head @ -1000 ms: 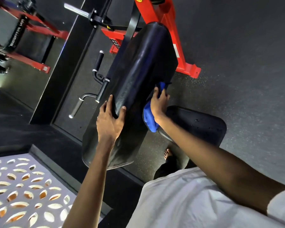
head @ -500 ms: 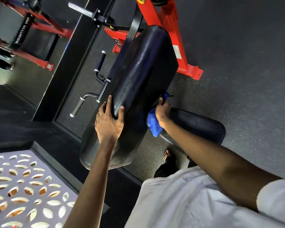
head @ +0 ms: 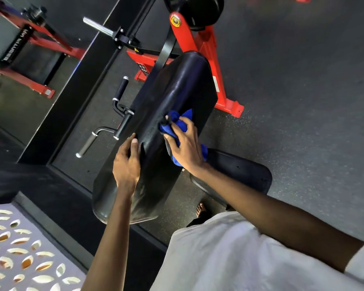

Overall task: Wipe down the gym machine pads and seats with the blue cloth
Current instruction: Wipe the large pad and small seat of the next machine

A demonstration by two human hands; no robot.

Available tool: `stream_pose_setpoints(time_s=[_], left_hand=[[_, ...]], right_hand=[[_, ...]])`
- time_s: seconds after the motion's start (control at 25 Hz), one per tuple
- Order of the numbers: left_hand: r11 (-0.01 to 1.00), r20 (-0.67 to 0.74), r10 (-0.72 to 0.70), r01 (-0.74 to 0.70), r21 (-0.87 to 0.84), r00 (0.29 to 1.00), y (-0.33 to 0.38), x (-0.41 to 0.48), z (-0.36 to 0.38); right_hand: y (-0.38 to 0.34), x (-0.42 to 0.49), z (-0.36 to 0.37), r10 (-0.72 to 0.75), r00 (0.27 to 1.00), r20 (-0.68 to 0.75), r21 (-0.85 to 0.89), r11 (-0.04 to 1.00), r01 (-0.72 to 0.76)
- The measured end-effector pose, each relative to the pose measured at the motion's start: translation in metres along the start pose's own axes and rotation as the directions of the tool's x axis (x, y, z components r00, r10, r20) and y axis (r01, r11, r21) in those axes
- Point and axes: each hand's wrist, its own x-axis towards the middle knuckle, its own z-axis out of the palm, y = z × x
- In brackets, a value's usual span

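1 cloth [head: 176, 118], 1 pad [head: 177, 91], 1 seat [head: 243, 172]

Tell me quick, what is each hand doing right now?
Left hand: grips the edge of the long black pad.
Right hand: holds the blue cloth, pressed against that pad.

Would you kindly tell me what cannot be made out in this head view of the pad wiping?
Head view throughout.
blue cloth: mostly covered by the right hand.
seat: near end hidden behind the right forearm.
back pad: lower end partly hidden by the left hand and forearm.
round pad: cut off by the top edge.
red frame label: too small to read.
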Motion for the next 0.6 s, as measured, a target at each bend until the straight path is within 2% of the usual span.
stream_pose_setpoints(time_s=[0.04,0.08,0.12,0.2,0.24,0.28,0.32,0.36,0.44,0.52,0.56,0.6], left_hand=[[1.0,-0.008,-0.005,0.005,-0.019,1.0,0.001,-0.001,0.0],[1.0,-0.014,-0.008,0.007,-0.03,1.0,0.002,-0.001,0.0],[0.999,-0.017,-0.009,0.009,-0.034,1.0,0.004,0.0,0.001],[0.999,-0.029,-0.032,0.032,-0.024,0.999,0.007,0.001,0.003],[0.999,-0.031,-0.042,0.042,-0.011,0.999,0.007,0.002,0.004],[0.999,-0.027,-0.034,0.034,0.005,0.999,0.008,0.003,0.005],[1.0,-0.019,-0.012,0.012,0.024,1.0,0.008,0.004,0.005],[0.999,-0.012,0.017,-0.017,0.046,1.0,0.007,0.005,0.007],[0.989,0.003,0.111,-0.11,0.095,0.994,0.009,0.007,0.012],[0.955,0.059,0.256,-0.262,0.139,0.965,0.018,0.014,0.02],[0.93,0.103,0.322,-0.335,0.151,0.941,0.029,0.022,0.026],[0.904,0.149,0.374,-0.396,0.16,0.915,0.042,0.032,0.034]], right_hand=[[-0.004,0.004,-0.002,0.041,0.999,-0.013,-0.017,0.999,-0.041],[-0.007,0.002,-0.004,0.013,1.0,-0.009,-0.057,0.998,-0.013],[-0.008,-0.004,-0.005,-0.105,0.994,0.028,-0.127,0.986,0.107],[0.001,-0.015,-0.013,-0.38,0.895,0.234,-0.221,0.875,0.43],[0.009,-0.01,-0.019,-0.433,0.852,0.296,-0.228,0.834,0.503],[0.018,-0.001,-0.021,-0.435,0.86,0.267,-0.232,0.837,0.495],[0.024,0.011,-0.02,-0.372,0.912,0.171,-0.217,0.889,0.403],[0.03,0.022,-0.017,-0.249,0.967,0.049,-0.17,0.952,0.254],[0.034,0.037,-0.008,0.042,0.993,-0.109,-0.048,0.998,-0.047],[0.031,0.038,0.004,0.369,0.923,-0.107,0.09,0.928,-0.361],[0.028,0.034,0.007,0.52,0.853,-0.039,0.165,0.845,-0.508],[0.03,0.026,0.01,0.592,0.805,0.04,0.189,0.787,-0.588]])
